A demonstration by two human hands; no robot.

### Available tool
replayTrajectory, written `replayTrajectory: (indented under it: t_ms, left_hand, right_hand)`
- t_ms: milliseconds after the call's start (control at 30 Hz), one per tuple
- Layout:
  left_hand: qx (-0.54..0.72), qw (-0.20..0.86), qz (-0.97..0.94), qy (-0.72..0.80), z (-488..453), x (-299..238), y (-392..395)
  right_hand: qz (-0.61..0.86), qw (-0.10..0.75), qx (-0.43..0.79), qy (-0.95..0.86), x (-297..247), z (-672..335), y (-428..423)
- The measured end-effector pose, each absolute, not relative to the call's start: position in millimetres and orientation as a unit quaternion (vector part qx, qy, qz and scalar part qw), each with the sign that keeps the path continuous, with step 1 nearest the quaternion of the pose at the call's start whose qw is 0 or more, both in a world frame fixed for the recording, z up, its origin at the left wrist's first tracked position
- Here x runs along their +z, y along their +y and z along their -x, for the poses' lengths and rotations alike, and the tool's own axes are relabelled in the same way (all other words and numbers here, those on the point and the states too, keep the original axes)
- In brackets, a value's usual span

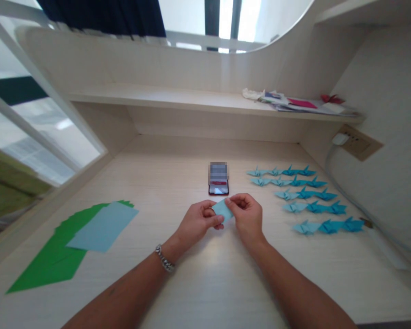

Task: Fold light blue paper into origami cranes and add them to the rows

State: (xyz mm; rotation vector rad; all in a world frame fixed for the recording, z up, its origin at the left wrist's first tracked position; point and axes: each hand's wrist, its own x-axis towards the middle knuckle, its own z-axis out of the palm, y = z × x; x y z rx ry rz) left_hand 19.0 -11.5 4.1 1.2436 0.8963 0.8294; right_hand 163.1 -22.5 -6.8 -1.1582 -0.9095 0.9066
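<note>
Between my hands is a small folded piece of light blue paper [223, 210], held above the desk. My left hand [201, 217], with a chain bracelet [164, 258] at its wrist, pinches the paper's lower left side between thumb and fingers. At the upper right edge, my right hand [248, 214] grips the paper with its thumb on top and its fingers curled behind. Just beyond the hands lies a phone [219, 188] with its screen lit. The undersides of the paper and some fingertips are hidden.
Several rows of blue paper cranes [315, 207] stand on the right. Green sheets [50, 260] lie fanned on the left under a light blue sheet [104, 228]. A white cable [345, 194] runs from a wall socket [361, 142]. Papers [301, 103] rest on the shelf [178, 98].
</note>
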Motion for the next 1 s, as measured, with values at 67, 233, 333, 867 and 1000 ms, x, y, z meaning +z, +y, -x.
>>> replayTrajectory:
  t_ms: [67, 233, 333, 867, 1000]
  left_hand:
    - [0.352, 0.653, -0.542, 0.395, -18.0, 3.0, -10.7]
    - [0.349, 0.697, -0.505, 0.370, -14.7, -2.4, -9.3]
    - [0.345, 0.715, -0.489, 0.361, -13.3, -4.2, -8.2]
    - [0.431, 0.575, -0.537, 0.442, -10.9, 0.9, -4.1]
    - [0.430, 0.579, -0.533, 0.443, -12.0, -0.6, -4.5]
  right_hand:
    - [0.509, 0.646, 0.399, -0.405, -7.1, -163.4, -22.1]
    - [0.503, 0.645, 0.405, -0.408, -6.5, -165.7, -20.7]
    - [0.500, 0.643, 0.410, -0.410, -5.9, -166.3, -20.9]
    - [0.456, 0.523, 0.565, -0.447, -8.9, -160.8, -22.4]
    - [0.475, 0.508, 0.557, -0.454, -11.8, -162.6, -22.4]
